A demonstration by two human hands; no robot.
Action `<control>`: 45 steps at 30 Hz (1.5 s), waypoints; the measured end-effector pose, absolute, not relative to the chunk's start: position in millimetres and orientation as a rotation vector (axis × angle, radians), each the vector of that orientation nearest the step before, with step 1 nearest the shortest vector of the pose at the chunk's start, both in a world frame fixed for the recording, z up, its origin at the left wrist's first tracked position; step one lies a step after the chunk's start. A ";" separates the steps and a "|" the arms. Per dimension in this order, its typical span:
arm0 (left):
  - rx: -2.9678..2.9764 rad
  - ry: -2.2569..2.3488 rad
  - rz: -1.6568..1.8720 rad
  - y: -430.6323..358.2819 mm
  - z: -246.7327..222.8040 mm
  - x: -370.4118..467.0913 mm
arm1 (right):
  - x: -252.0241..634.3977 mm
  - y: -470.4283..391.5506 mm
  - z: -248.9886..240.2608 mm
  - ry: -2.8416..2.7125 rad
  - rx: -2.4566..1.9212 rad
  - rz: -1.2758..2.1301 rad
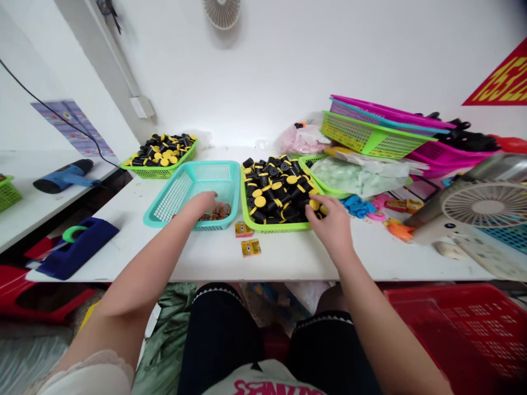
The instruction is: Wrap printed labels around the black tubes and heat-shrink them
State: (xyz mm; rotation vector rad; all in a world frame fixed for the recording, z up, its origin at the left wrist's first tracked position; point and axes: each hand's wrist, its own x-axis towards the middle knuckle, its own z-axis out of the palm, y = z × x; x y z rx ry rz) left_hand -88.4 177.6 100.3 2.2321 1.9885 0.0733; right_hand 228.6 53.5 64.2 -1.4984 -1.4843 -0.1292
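Note:
My left hand (205, 203) reaches down into a turquoise basket (154, 211), over a few small orange-brown printed packets (222, 210) at its near end. The back of the hand hides most of its fingers. At the right front corner of a lime-green basket (247, 219), my right hand (332, 221) has thumb and fingers curled around a black cylinder with a yellow cap (314, 204). That basket is heaped with similar black and yellow cylinders (275, 189). Two small yellow-orange packets, a nearer one (251, 248) and a farther one (242, 229), lie on the white table before the baskets.
Another green basket of cylinders (160, 156) stands back left. A blue tape dispenser (78, 247) and a blue heat gun (66, 175) are at left. Stacked baskets (374, 131), plastic bags (362, 175) and a fan (486, 206) crowd the right side.

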 end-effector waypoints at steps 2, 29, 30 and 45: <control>2.353 1.966 0.276 153.7 102.3 -83.5 | 227.8 36.4 68.9 -1.399 -1.371 -0.126; 2.109 1.309 0.688 2.1 47.8 -46.1 | 200.8 -48.5 55.7 -1.351 -1.055 0.372; 2.041 1.266 0.791 -1.6 51.7 -45.0 | 199.0 -48.9 56.9 -1.331 -1.056 0.386; 1.867 1.055 0.788 -43.9 63.2 -36.1 | 174.5 -56.4 90.7 -1.257 -0.997 0.907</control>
